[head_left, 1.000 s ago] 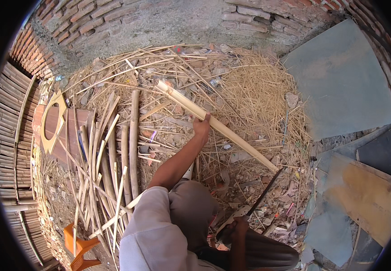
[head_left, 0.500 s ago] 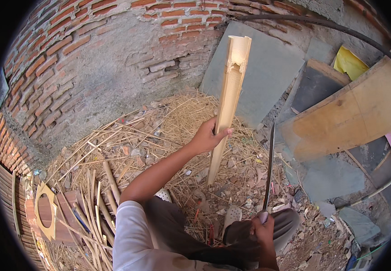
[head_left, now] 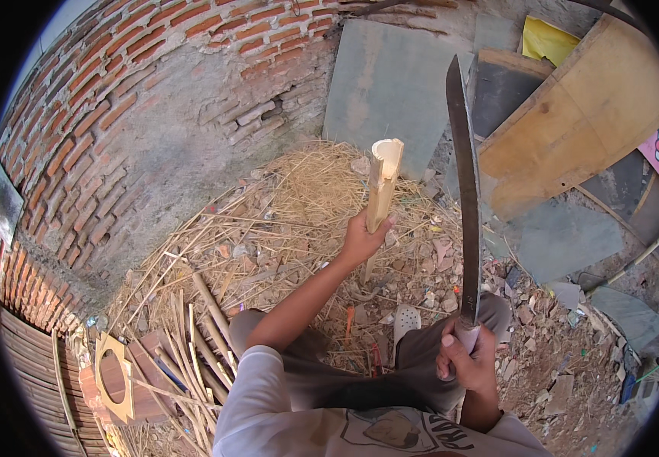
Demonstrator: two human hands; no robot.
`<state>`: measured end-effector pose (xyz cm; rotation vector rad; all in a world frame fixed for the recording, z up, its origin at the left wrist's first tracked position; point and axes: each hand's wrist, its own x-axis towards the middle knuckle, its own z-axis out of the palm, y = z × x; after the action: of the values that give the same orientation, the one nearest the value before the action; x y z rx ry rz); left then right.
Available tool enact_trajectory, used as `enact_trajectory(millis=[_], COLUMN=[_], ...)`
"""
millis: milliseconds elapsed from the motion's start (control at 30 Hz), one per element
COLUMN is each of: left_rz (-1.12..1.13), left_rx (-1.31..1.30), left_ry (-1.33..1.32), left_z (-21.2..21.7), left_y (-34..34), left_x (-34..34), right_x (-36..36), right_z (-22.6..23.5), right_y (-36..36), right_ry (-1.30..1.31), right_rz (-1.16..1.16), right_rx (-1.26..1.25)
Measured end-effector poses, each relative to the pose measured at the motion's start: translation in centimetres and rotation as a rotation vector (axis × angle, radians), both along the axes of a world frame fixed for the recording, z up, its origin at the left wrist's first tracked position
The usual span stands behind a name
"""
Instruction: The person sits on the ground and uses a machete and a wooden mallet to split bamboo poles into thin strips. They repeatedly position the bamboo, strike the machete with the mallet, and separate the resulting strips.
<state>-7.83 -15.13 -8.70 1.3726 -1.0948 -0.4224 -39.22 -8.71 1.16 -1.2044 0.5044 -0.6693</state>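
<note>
My left hand [head_left: 365, 235] is closed around a split length of bamboo [head_left: 384, 179], pale and hollow on its inner face. The bamboo stands roughly upright over the littered ground, its lower end partly hidden behind my hand. In my right hand [head_left: 468, 365] is a machete [head_left: 465, 183], gripped by its handle near my right knee. The long dark blade points up and away, with its tip well above the bamboo's top end. Blade and bamboo are apart.
Bamboo sticks [head_left: 200, 343] lie piled at my left beside a board with a round hole [head_left: 114, 377]. A brick wall [head_left: 116, 137] curves behind. Grey sheets [head_left: 379, 84] and a brown wooden panel [head_left: 573, 114] lean at the right. Straw and rubble [head_left: 306, 190] cover the ground.
My right hand has raised the machete, and its blade reaches much higher. The bamboo's top end appears lower and my left hand slightly lower. The whole view has shifted.
</note>
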Motion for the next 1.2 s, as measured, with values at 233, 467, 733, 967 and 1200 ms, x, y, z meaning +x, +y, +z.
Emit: enact_trajectory(millis=[233,467,733,967,1200], left_rz=[0.136,0.234,0.241,0.241,0.253], left_rx=[-0.16,-0.219,-0.16,-0.168,-0.179], left_ry=[0.017,-0.056,-0.03,0.04,0.031], left_z=[-1.3,-1.5,-1.6,-2.3,-2.1], left_y=[-0.7,-0.8,-0.5,-1.0,-1.0], left_x=[-0.6,-0.2,-0.1,-0.9,-1.1], right_x=[2.0,2.6,2.1,3.6,2.5], right_z=[0.3,0.3,2.6,-3.1,0.8], right_y=[1.3,1.3,1.7,-0.8,-0.6], right_ry=[0.185,0.229,-0.051,0.349,0.211], right_rz=[0.102,0.079,-0.027,0.014,0.209], right_rx=[-0.098,-0.1,-0.289,-0.285,0.1])
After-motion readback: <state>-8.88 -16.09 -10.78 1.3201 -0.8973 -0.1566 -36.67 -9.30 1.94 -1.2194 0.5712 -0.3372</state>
